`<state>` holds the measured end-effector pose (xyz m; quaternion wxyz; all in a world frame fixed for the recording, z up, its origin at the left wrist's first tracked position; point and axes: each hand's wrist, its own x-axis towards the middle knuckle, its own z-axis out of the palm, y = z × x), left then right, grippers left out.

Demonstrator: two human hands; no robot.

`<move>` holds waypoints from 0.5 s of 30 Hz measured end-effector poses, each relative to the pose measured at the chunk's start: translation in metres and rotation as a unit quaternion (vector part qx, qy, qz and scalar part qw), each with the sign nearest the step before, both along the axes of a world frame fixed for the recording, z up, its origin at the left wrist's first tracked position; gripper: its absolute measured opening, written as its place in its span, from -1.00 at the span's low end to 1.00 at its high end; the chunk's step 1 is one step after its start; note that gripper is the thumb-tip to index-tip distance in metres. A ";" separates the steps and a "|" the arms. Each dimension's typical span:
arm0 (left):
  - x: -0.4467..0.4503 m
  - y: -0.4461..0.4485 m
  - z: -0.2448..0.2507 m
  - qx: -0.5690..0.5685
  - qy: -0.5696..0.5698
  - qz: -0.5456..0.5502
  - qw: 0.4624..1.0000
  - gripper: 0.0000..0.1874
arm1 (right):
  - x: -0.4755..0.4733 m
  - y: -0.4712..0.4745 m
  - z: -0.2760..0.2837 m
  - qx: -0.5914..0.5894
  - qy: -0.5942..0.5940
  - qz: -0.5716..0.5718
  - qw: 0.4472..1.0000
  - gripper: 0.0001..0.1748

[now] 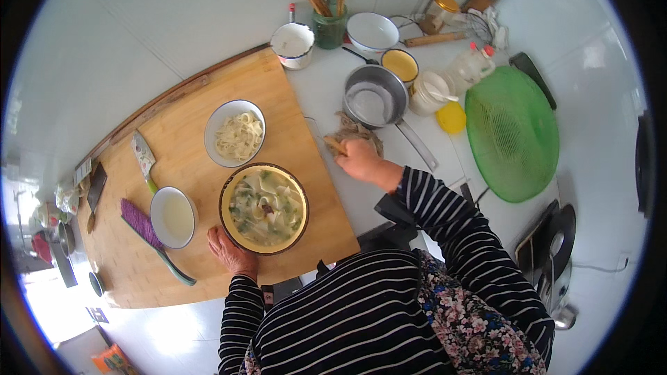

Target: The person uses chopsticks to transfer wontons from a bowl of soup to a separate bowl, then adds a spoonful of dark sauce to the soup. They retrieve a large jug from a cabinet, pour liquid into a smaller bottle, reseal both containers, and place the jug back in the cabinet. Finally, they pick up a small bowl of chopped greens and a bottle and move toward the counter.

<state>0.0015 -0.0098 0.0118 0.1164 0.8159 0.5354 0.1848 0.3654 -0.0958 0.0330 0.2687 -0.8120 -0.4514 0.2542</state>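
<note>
My left hand (pixel 232 255) rests on the wooden board, close against the lower left side of a yellow enamel bowl (pixel 303 228); whether it touches the bowl is unclear. That bowl holds soup (pixel 267 207) with flat noodle pieces and greens. My right hand (pixel 360 160) is closed around a wooden stick-like thing (pixel 334 145), its tip pointing left. A crumpled grey-brown cloth (pixel 359 130) lies beside that hand, under the edge of a metal saucepan (pixel 376 96). Behind the soup bowl stands a white bowl (pixel 211 135) of pale noodles (pixel 239 136).
Left on the board (pixel 292 276) are a bowl of pale liquid (pixel 178 217), a purple-bristled brush (pixel 140 221) and a patterned knife (pixel 143 151). An enamel mug (pixel 293 46), jar of chopsticks (pixel 330 28), white bowl (pixel 372 31), plastic jug (pixel 471 70) and green mesh cover (pixel 513 135) stand behind and right.
</note>
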 end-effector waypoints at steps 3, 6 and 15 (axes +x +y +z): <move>-0.001 0.000 -0.004 0.017 -0.017 0.004 1.000 -0.58 | -0.018 -0.021 -0.017 0.019 -0.091 0.051 0.994 -0.79; -0.004 0.000 -0.006 0.011 -0.031 0.008 0.999 -0.62 | -0.028 -0.047 -0.023 0.054 -0.144 0.155 0.976 -0.81; -0.011 0.001 -0.020 0.042 -0.009 0.024 0.999 -0.63 | -0.025 -0.089 -0.023 0.077 -0.236 0.246 0.937 -0.70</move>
